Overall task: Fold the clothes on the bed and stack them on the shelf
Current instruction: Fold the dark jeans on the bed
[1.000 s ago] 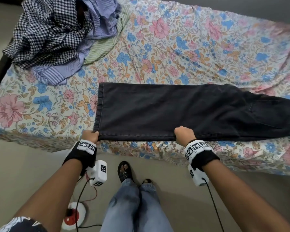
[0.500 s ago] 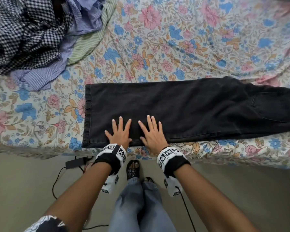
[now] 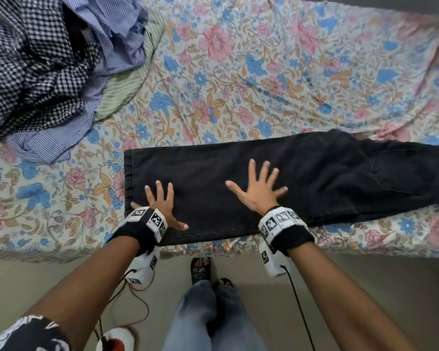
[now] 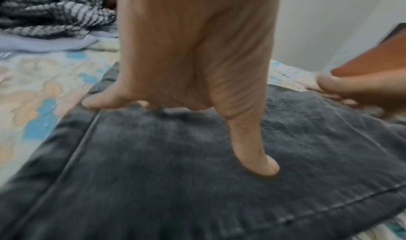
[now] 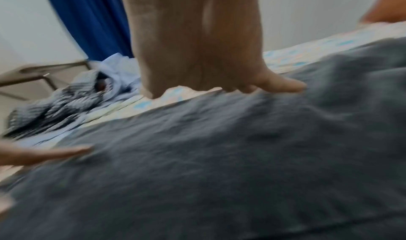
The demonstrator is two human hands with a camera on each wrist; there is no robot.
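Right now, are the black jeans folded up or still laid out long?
Laid out long: the black jeans stretch flat across the bed, one leg over the other, not yet folded across.

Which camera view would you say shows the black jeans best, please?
The head view: the black jeans lie flat lengthwise on the bed, hem to pocket, under both hands. The left wrist view shows only the hem end; the right wrist view shows a blurred stretch of denim.

The dark trousers (image 3: pixel 276 183) run off the right edge of the head view, so their waist end is unseen. The heap of shirts (image 3: pixel 48 72) is cut off at the top left corner. The left hand (image 3: pixel 161 206) is partly covered by its wrist strap (image 3: pixel 150 220). The right wrist view is smeared; the right hand (image 5: pixel 197 53) there has its fingertips hidden.
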